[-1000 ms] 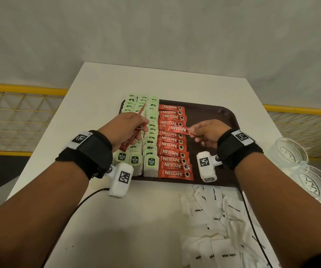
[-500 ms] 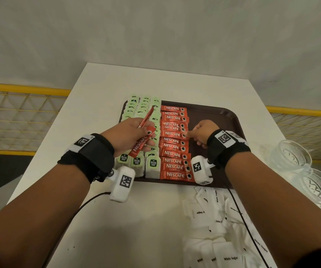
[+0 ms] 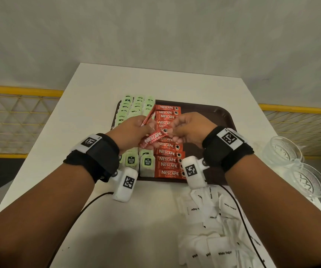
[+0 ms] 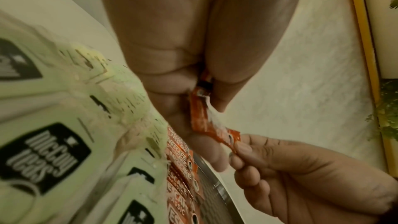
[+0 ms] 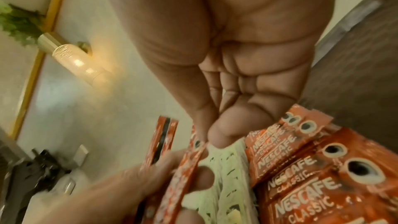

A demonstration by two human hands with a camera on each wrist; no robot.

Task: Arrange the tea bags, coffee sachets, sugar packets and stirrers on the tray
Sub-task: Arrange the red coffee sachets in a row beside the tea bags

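Over the brown tray (image 3: 216, 116) my left hand (image 3: 136, 128) grips a few red Nescafe coffee sachets. One sachet (image 3: 148, 117) sticks up from its fist. Another sachet (image 3: 153, 138) (image 4: 202, 120) (image 5: 187, 159) lies slanted between both hands. My right hand (image 3: 177, 129) pinches that sachet's right end between thumb and forefinger (image 4: 243, 149). On the tray, green tea bags (image 3: 138, 105) (image 4: 43, 151) stand in three rows at the left. Beside them runs a column of overlapping coffee sachets (image 3: 167, 164) (image 5: 301, 176).
The tray's right half is bare. White sugar packets (image 3: 211, 229) lie heaped on the white table (image 3: 101, 89) near its front right. Two glass bowls (image 3: 295, 167) stand at the right edge. A black cable (image 3: 90, 202) runs from my left wrist.
My right hand laid a sachet on the column and pressed it down. It then moved left and pinched the end of another sachet in my left hand. My left hand shifted right.
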